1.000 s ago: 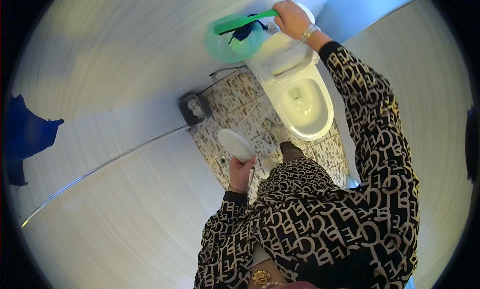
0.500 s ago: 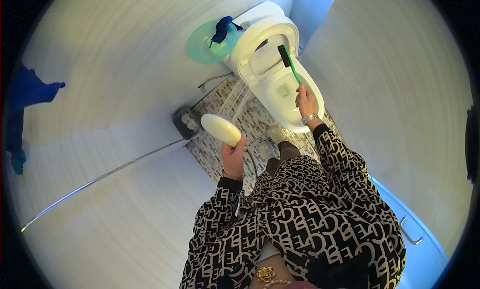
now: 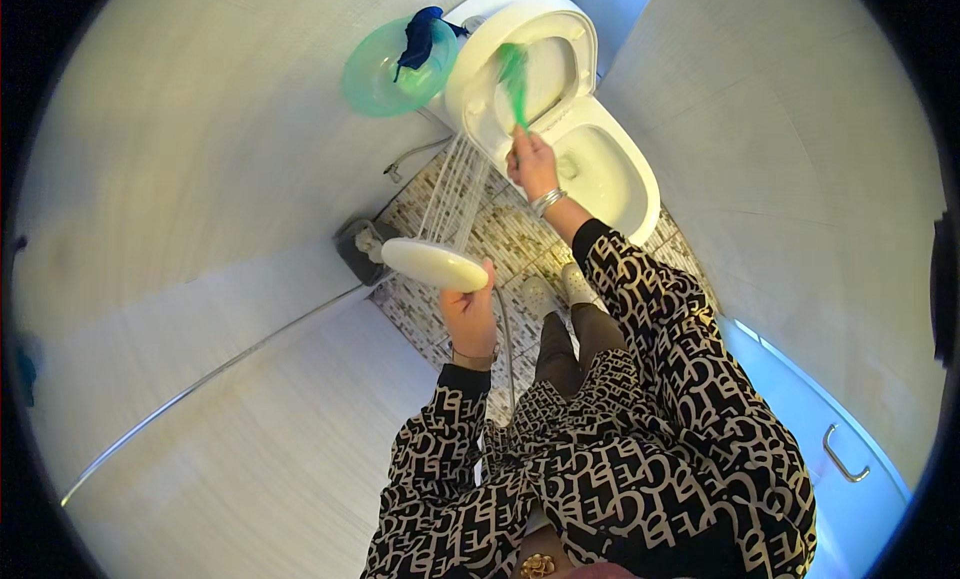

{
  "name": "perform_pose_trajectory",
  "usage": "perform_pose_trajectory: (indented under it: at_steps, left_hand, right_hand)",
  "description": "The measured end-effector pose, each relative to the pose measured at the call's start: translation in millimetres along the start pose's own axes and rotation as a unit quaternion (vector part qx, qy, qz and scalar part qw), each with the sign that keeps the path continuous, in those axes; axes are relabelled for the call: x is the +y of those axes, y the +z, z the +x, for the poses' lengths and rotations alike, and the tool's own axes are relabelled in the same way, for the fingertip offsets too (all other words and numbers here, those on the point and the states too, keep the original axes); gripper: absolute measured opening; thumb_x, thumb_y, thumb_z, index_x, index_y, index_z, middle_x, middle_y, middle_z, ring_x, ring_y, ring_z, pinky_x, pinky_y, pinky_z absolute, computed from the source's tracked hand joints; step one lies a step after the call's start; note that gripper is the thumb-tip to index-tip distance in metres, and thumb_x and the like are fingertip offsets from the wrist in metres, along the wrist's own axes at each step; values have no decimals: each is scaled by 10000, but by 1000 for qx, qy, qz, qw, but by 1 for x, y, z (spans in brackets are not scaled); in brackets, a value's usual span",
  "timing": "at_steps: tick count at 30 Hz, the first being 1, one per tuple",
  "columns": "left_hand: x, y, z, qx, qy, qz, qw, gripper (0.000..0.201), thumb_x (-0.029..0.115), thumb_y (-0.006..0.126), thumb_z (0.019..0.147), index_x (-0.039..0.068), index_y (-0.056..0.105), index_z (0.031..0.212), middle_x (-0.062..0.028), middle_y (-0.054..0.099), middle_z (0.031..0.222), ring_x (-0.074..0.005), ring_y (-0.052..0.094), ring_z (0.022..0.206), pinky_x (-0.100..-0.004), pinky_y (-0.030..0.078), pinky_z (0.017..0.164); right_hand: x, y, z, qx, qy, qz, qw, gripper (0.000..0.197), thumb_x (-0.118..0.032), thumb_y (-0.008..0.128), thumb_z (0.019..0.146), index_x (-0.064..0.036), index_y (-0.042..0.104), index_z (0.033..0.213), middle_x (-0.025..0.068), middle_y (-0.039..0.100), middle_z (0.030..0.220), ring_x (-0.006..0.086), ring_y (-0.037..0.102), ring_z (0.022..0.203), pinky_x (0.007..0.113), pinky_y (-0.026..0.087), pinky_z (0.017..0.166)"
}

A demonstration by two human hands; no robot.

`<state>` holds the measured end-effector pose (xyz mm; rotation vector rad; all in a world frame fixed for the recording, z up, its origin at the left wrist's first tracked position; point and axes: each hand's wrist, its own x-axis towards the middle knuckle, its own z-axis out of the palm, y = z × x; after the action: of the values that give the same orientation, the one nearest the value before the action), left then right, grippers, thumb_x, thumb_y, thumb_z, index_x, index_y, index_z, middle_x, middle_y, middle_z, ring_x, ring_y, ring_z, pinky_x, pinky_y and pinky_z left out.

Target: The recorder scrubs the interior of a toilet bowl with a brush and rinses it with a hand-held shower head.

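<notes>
left grip (image 3: 472, 321) grasping the spraying shower head (image 3: 433, 265), right grip (image 3: 533, 166) clenched on the brush (image 3: 514, 74), blurred before the raised seat (image 3: 468, 85); brush judged light, stiff, slick when wet, best held low on its handle.

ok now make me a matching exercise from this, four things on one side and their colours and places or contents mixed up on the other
Things:
1. shower head
2. brush
3. basin
4. bin

Descriptions:
A. translucent turquoise, with a dark blue cloth draped on it
B. white, spraying water, held in the left hand
C. dark grey, with crumpled white material in it
D. green, blurred, held in the right hand

Right pairs: 1-B, 2-D, 3-A, 4-C
</notes>
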<state>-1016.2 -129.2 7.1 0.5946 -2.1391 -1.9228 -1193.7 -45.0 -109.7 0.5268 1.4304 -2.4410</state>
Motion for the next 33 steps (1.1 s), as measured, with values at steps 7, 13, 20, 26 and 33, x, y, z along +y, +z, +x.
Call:
perform_pose_trajectory:
  at_steps: [7,13,20,26,33]
  left_hand:
    - [2,17,-12,-22,-1,-14,1000,96,92,564,864,37,511,806,-20,522,734,-118,506,723,-337,444,815]
    - [-4,31,-4,-7,-13,-39,999,92,89,553,868,42,486,825,-41,534,747,-124,514,715,-399,446,876]
    - [-2,66,11,-14,-25,-42,999,82,84,557,863,45,492,831,-39,526,739,-120,509,704,-417,441,890]
    - [-9,77,20,-28,-31,-33,999,92,83,564,859,54,482,831,-38,518,730,-122,503,691,-427,439,890]
    - [-18,87,23,-21,-21,-17,999,89,83,574,853,52,491,840,-40,523,729,-125,509,698,-416,444,878]
  right_hand:
    - [-36,-42,49,109,-104,19,988,407,-394,462,903,-73,443,653,9,425,482,98,394,382,244,297,361]
    - [-7,-5,21,69,-72,10,995,413,-401,469,899,-87,421,634,-4,396,466,79,365,362,234,268,343]
    - [-19,-73,90,168,-34,69,983,411,-440,519,863,-88,459,659,-10,411,463,78,371,356,236,278,333]
    - [-11,-53,80,143,-84,20,986,448,-439,536,854,-78,465,597,1,429,461,86,376,348,244,281,335]
    - [22,-123,129,200,-142,-99,964,445,-442,515,871,-117,414,585,-26,366,456,78,338,372,249,277,364]
